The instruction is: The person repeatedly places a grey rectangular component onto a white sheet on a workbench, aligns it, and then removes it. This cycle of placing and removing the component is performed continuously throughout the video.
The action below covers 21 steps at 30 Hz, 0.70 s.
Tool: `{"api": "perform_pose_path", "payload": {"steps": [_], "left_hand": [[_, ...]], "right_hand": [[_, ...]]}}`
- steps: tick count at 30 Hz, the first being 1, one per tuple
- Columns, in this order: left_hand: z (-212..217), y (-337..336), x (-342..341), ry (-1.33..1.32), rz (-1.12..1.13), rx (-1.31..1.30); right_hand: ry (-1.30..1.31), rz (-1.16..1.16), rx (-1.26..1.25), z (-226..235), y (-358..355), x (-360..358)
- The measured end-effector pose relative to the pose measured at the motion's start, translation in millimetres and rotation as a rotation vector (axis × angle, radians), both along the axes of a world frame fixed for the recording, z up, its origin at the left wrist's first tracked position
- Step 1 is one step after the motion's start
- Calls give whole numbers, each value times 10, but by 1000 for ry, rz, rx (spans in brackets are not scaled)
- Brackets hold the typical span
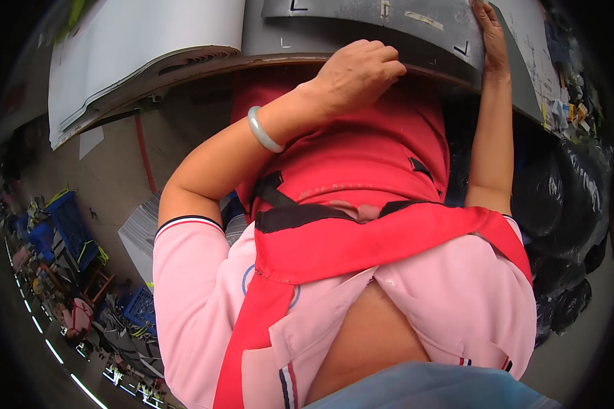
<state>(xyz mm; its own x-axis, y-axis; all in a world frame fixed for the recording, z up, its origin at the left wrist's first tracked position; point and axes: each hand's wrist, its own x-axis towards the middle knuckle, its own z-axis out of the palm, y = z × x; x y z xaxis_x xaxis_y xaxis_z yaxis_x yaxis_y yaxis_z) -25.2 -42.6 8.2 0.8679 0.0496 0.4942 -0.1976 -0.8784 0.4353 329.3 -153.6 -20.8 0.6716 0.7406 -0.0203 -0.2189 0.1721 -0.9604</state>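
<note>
At the table's front edge my left hand (363, 73), wearing a pale bangle (263, 129) on its wrist, is closed with its fingers curled. Whatever those fingers may hold is hidden. My right hand (492, 37) grips the right edge of a grey sheet (361, 15). Black corner marks and strips of tape show on this sheet, and its near edge bows up above a darker grey surface (286, 46) with small white corner marks. The sheet's far part is cut off by the picture's top.
A thick stack of large white sheets (143, 34) with curled edges lies at the table's left. Black plastic bags (559, 198) stand at the right. On the floor to the left are a blue crate (74, 225) and a pile of sheets (140, 232). Another person (78, 319) is far left.
</note>
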Motion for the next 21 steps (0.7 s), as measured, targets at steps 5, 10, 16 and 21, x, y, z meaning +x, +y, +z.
{"api": "perform_pose_path", "payload": {"steps": [5,10,16,21], "left_hand": [[21,597,-117,274,171,26],[37,746,-138,385,85,-76],[28,678,-166,388,62,36],[-15,504,-201,252,159,178]], "right_hand": [[126,-21,80,-112,-45,37],[178,31,98,-98,-15,-141],[198,23,100,-134,0,-130],[104,28,23,-181,-19,-34]]}}
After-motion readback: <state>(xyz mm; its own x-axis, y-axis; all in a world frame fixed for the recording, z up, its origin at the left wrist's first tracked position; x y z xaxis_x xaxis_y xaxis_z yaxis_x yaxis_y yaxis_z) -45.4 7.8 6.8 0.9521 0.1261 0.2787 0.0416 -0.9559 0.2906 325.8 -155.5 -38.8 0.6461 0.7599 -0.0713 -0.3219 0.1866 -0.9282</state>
